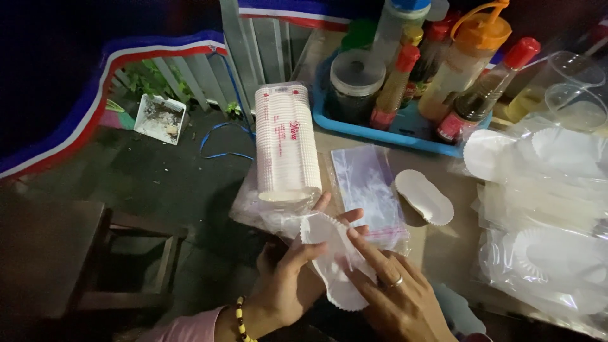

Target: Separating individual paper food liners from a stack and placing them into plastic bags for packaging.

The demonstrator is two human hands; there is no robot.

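Observation:
Both hands hold one white fluted oval paper tray (329, 253) at the table's near edge. My left hand (288, 278) grips its left rim, with a beaded bracelet on the wrist. My right hand (396, 294), with a ring on one finger, pinches the tray from the right. Just above them stands a tall stack of the same paper trays (286, 142) with a red-printed side, partly in clear wrap. A clear zip bag (367, 183) lies flat beside the stack. One loose paper tray (424, 197) rests to the right of the bag.
A blue tray (380, 132) at the back holds sauce bottles (481, 95) and a dark lidded jar (354, 82). Bagged paper trays (544, 209) pile up at the right, with clear plastic cups (573, 88) behind. A wooden stool (126, 266) stands on the floor at the left.

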